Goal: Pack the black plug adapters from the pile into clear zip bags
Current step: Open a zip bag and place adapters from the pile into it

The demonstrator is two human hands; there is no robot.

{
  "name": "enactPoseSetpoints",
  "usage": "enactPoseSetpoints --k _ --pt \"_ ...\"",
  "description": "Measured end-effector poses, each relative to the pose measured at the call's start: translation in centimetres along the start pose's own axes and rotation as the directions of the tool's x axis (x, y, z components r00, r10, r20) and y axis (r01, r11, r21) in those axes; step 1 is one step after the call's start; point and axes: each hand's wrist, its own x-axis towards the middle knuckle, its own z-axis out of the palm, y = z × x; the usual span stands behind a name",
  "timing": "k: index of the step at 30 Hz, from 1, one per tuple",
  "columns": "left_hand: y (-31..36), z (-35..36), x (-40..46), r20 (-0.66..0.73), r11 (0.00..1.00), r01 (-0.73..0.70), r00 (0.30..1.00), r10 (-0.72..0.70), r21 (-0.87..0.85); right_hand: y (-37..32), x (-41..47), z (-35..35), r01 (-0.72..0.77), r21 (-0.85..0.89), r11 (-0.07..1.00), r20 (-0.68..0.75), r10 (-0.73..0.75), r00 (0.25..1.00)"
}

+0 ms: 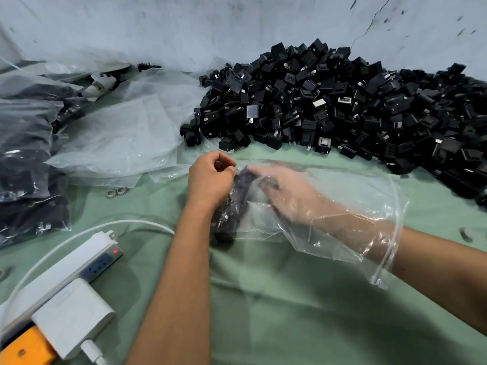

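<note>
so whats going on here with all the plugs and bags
A person is packing black plug adapters into a clear zip bag on a green cloth. The right hand is inside the bag up to the forearm, settling a dark row of adapters at its closed end. The left hand grips that end from outside. A large pile waits behind, and filled bags lie at the left.
</note>
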Motion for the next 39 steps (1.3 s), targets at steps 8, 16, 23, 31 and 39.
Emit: enactPoseSetpoints --k 8,16,23,31,39 --pt "0.1 -0.1 0.0 -0.034 1.000 0.020 0.999 -0.020 -0.005 0.3 -0.1 -1.1 0.151 -0.060 0.987 0.094 -0.145 0.985" --pt "-0.1 0.1 0.2 -0.078 0.999 0.024 0.997 -0.026 -0.021 0.9 0.2 -0.1 0.119 0.045 0.992 -0.037 -0.117 0.992" --pt "-0.2 0.3 0.2 -0.071 1.000 0.005 0.997 -0.005 -0.012 1.4 -0.6 0.2 0.111 0.157 0.981 -0.140 -0.089 0.986" --pt "-0.1 0.4 0.0 -0.011 0.994 -0.108 0.994 0.108 0.017 0.3 -0.5 -0.4 0.163 0.157 0.974 -0.040 -0.159 0.986" --pt "0.1 0.9 -0.1 0.026 0.960 -0.260 0.965 0.259 0.105 0.3 -0.8 -0.7 0.167 0.193 0.967 0.045 -0.178 0.983"
